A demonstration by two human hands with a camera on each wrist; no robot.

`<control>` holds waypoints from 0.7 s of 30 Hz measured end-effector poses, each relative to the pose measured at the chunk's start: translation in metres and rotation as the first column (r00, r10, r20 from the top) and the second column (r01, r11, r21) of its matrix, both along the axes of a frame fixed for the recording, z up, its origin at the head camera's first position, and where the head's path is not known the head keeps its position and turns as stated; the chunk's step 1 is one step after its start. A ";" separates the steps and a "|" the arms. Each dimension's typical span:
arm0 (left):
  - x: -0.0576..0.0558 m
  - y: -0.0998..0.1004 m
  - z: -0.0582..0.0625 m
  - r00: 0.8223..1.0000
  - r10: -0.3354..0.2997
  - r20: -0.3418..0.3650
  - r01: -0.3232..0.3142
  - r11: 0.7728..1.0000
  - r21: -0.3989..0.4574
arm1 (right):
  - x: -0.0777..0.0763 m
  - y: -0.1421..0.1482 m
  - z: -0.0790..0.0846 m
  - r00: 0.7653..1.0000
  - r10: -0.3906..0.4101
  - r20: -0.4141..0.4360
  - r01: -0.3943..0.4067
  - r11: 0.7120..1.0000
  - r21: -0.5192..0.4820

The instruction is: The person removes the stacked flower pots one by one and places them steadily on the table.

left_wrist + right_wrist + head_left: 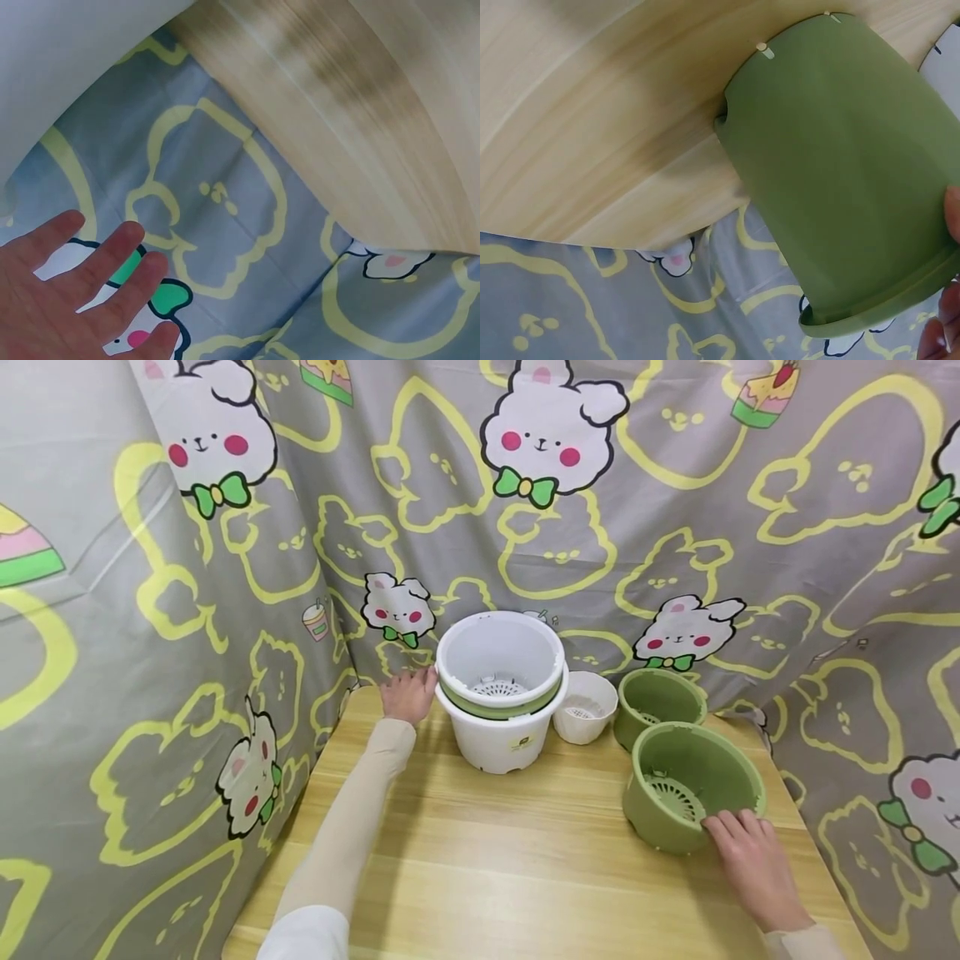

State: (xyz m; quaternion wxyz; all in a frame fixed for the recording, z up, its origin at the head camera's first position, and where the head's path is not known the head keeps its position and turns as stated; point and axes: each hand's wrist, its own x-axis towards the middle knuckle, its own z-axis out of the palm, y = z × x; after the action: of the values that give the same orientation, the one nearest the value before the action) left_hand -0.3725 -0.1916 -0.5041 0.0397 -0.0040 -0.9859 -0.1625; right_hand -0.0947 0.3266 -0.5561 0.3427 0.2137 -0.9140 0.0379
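Right hand point(753, 864): clamped on green pot point(697, 777), 5 o'clock rim
Left hand point(408, 695): fingers apart, at pot stack's point(498, 742) 9 o'clock
Pot step: seemingly gripping; next calls for steady hold

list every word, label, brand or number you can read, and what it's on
No text is readable.
Small yellow label on the lower round white plastic pot: markings too small to read.
Grey fabric backdrop with cartoon rabbits: no readable words.
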 end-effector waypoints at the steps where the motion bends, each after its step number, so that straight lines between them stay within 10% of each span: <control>1: 0.000 0.000 0.001 1.000 0.000 0.000 0.000 1.000 0.001 | 0.000 0.000 0.000 1.000 -0.002 -0.002 0.002 1.000 -0.002; 21: 0.002 0.001 0.003 1.000 0.003 0.020 -0.004 1.000 0.016 | 0.000 0.003 0.000 1.000 -0.016 -0.012 0.016 1.000 -0.008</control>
State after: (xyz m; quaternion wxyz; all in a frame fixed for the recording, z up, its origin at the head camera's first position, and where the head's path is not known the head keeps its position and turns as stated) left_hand -0.3705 -0.1909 -0.5011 0.0303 -0.0004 -0.9849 -0.1702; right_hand -0.0945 0.3301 -0.5562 0.3491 0.2053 -0.9135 0.0375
